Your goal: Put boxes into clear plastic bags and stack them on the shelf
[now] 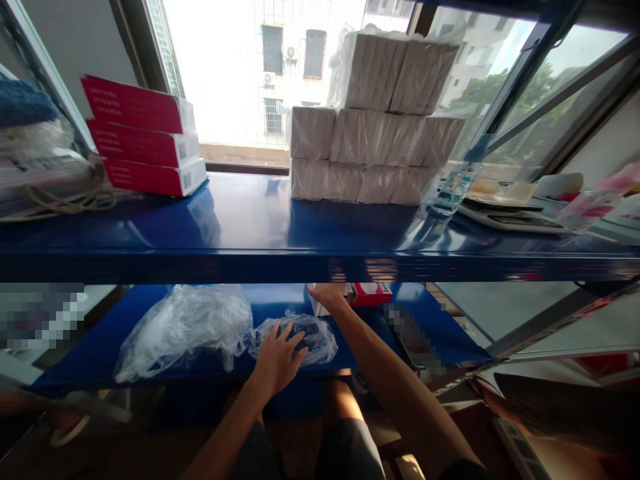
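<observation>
My left hand [280, 355] rests with its fingers spread on a crumpled clear plastic bag [320, 340] on the lower blue shelf. Farther back, my right hand [329, 294] is closed over a small white box [319, 308]; the upper shelf's edge hides part of the fingers and the box. Just right of that hand lies a red and white box [371, 294]. A larger bundle of clear plastic bags [193, 327] sits to the left of my left hand.
The upper blue shelf [250, 223] overhangs the lower one. It carries stacked red boxes [143, 140], wrapped white packs [380, 137], a clear plastic container [449, 190] and a scale [520, 220]. A blurred dark object [407, 333] lies at the lower shelf's right.
</observation>
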A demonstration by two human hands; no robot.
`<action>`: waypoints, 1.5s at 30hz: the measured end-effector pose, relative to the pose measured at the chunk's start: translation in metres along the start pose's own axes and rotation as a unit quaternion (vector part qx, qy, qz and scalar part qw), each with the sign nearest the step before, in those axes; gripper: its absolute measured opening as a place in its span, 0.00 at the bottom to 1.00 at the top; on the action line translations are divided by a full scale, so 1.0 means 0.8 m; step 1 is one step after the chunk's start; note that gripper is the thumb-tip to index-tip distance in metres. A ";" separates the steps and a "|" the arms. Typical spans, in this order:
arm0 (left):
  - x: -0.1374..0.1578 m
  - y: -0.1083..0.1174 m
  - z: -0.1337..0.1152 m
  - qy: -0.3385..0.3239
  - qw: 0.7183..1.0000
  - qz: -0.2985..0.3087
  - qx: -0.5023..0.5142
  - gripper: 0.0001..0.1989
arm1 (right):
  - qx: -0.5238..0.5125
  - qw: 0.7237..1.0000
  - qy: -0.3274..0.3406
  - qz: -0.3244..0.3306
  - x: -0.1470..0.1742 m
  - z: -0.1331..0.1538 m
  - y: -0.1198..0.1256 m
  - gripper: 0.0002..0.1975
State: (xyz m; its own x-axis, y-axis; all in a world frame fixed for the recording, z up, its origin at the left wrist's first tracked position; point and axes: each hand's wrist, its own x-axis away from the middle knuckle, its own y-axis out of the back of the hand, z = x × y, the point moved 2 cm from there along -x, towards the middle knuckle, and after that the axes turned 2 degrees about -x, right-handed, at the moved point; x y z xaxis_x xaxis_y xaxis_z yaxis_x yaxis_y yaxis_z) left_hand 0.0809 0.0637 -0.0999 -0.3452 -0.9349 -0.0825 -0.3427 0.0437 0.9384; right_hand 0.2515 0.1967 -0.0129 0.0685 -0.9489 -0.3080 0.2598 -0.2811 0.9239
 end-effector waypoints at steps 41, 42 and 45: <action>0.022 0.127 0.012 -0.002 0.984 -0.145 -0.105 0.07 | -0.130 0.966 0.115 0.193 0.166 -0.009 0.046 0.10; 0.026 0.118 0.014 0.001 0.985 -0.137 -0.102 0.08 | -0.148 0.959 0.111 0.215 0.171 -0.006 0.039 0.11; 0.038 0.101 0.005 -0.010 0.982 -0.175 -0.072 0.09 | -0.228 0.965 0.030 0.130 0.178 0.001 0.029 0.15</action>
State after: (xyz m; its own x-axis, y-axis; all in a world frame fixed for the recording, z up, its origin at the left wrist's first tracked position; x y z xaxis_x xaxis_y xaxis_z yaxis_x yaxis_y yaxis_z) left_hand 0.0392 0.0406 -0.0277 -0.2456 -0.8763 -0.4145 -0.3164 -0.3317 0.8887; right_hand 0.2665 0.0546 -0.0352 0.2400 -0.9651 -0.1046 0.6220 0.0701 0.7798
